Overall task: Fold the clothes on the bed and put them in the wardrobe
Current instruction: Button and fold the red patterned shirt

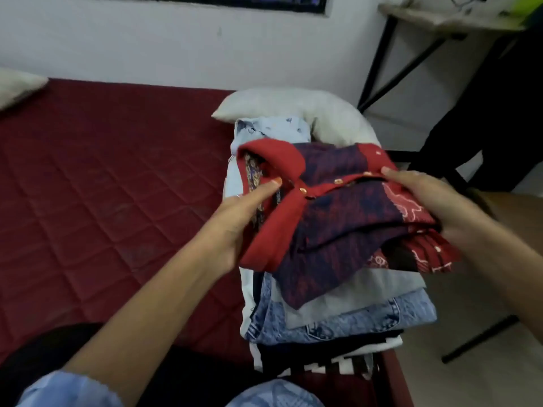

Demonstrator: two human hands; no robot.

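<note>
**Folded shirt at the stack: end of the folding step**

The folded red-and-navy shirt, collar to the left and button placket uppermost, is held from both sides over the stack of folded clothes at the right edge of the bed. The left hand clasps the collar end, thumb lying on top and fingers hidden beneath; its grip is clamped on the shirt. The right hand holds the opposite end the same way, thumb along the placket and fingers under the folds. Whether the shirt already rests on the stack or hangs just above it cannot be told; the view is blurred.

The stack shows a grey garment, pale denim and dark and white pieces below, with a light-blue printed piece behind it and a pillow beyond.

Judged step: folding appears nearly done, since no loose clothes show on the red quilt. The next move calls for settling the shirt squarely on top, then getting both hands under the whole stack so that it lifts level for the wardrobe, which is not plainly in view.
</note>
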